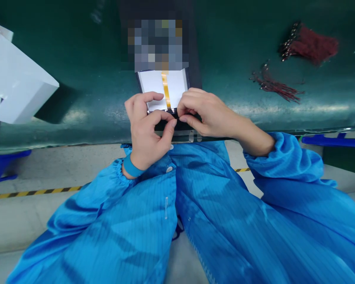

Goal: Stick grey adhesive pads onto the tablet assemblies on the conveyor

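Observation:
A flat device with a white back (154,85) and a dark frame lies near the table's front edge. An orange-yellow strip (165,90) runs down its middle. Over its near left corner, my left hand (149,128) has thumb and index finger pinched together, with another finger reaching onto the white surface. At the near right corner my right hand (205,112) is also pinched, its fingertips close to those of my left hand. Whatever lies between the fingertips is too small to make out. The far part of the device area is pixelated.
White box-like pieces (20,79) stand at the left of the green table (91,79). Two bundles of dark red wires, a larger one (316,44) and a smaller one (279,86), lie at the right. Blue stool parts (6,163) show below the table edge.

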### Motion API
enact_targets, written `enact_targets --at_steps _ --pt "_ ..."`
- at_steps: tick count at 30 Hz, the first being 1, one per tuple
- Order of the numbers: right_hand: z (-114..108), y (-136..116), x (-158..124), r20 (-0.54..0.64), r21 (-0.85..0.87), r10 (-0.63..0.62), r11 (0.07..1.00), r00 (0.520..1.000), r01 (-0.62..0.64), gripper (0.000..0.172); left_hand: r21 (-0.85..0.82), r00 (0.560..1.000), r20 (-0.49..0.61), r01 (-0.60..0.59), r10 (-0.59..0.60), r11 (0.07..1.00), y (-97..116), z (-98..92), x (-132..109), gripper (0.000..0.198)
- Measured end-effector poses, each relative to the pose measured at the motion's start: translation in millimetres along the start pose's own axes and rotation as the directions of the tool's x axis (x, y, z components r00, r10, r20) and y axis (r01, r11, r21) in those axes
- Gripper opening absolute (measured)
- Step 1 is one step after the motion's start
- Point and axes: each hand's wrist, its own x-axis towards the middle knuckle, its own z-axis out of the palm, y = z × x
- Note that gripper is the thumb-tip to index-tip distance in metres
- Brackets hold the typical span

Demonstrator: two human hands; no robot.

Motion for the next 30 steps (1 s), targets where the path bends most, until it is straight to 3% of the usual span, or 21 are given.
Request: enact_targets --at_steps 5,15,26,30 --pt "4 6 0 -0.064 0.026 0.035 0.999 0.997 -0.033 0.020 -0.012 0.995 0.039 0.088 -0.087 0.996 -1 -1.8 -3 0.022" --pt "3 14 8 0.051 -0.023 0.092 0.996 0.994 -0.091 0.015 0.071 0.998 0.001 0.068 -0.068 0.995 -19 -7.2 -11 0.029" --pt "7 9 9 0.077 -0.122 0.133 0.985 0.988 -0.123 0.020 0.137 0.985 -0.011 -0.171 0.175 0.976 -23 -0.1 -17 0.021" --pt "8 9 10 0.060 -0.135 0.128 0.984 0.990 -0.119 0.020 0.133 0.967 0.007 -0.252 0.254 0.958 -25 6.3 -18 0.031"
